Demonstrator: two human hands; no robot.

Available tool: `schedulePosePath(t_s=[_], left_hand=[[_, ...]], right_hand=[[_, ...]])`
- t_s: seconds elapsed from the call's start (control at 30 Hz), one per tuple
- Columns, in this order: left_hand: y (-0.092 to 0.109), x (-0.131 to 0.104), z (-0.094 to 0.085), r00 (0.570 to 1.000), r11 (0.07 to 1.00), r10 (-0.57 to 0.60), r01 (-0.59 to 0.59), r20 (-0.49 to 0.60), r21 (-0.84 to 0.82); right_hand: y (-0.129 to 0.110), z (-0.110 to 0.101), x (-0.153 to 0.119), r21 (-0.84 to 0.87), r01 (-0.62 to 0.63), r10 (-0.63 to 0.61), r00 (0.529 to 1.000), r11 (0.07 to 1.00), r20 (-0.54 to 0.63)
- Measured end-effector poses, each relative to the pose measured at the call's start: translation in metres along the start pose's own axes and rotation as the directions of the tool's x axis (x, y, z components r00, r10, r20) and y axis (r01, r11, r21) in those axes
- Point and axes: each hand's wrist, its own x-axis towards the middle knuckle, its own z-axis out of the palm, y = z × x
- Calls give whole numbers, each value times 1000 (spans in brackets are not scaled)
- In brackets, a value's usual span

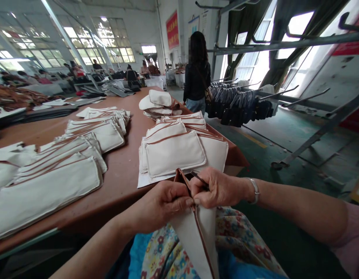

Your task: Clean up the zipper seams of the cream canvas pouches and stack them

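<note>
A white leather-like pouch [207,224] with brown edging hangs over my lap, its brown-edged top drawn up between my hands. My left hand [168,199] is closed on that edge, thumb pressed against it. Right beside it, my right hand [218,188] is closed too, with a thin dark tool [200,179] sticking out between its fingers. Its thumb and fingertips meet the pouch's edge next to my left thumb. The tool's kind is hidden by the fingers. Just beyond my hands, a stack of similar white pouches [175,153] lies on the table.
The brown-covered table [121,170] bears more rows of white pouches [51,190] at the left and a pile of white pieces [156,100] farther back. A person in black [197,73] stands beyond the table. At right stands a metal rack [304,143] with dark items hanging on it.
</note>
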Motion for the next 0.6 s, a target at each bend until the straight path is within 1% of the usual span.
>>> schedulePosePath(t_s=[0.07,0.1,0.13,0.23,0.27,0.3,0.33,0.37,0.4,0.43,0.47,0.53,0.57,0.6], left_hand=[[1,-4,3,998,999,-11,14,-60,38],[0,-7,1,998,998,-27,30,-65,50],[-3,-11,-3,998,998,-47,49,-40,49],[-19,-28,-26,984,990,-137,132,117,54],[-25,-33,-34,978,982,-174,164,117,88],[-29,-38,-40,976,972,-204,193,74,138],[-30,-42,-44,975,956,-222,216,9,198],[-28,-44,-45,973,937,-224,231,-56,264],[-24,-43,-44,972,914,-209,232,-103,332],[-16,-40,-39,975,891,-181,217,-127,400],[-7,-34,-33,982,867,-141,184,-126,462],[13,-19,-22,994,835,-31,83,-105,544],[21,-11,-18,995,834,32,26,-96,552],[27,-5,-17,994,841,63,-4,-91,540]], right_hand=[[0,3,-1,78,15,-14,1000,997,-10],[1,3,-3,138,18,-17,1000,990,-12],[2,2,-5,205,22,-19,1000,979,-16],[14,-10,-13,356,29,-8,998,934,-59],[19,-17,-15,365,0,22,998,931,-56],[24,-24,-17,333,-50,65,997,942,-34],[28,-31,-19,253,-104,108,994,962,-5],[30,-37,-18,133,-140,140,990,981,8],[29,-41,-17,1,-144,144,990,990,-5],[25,-43,-13,-103,-116,113,993,988,-39],[18,-41,-9,-152,-62,51,996,986,-76],[2,-30,4,-112,60,-71,993,992,-99],[-5,-21,11,-76,102,-108,991,992,-80],[-11,-12,18,-57,130,-132,990,990,-46]])
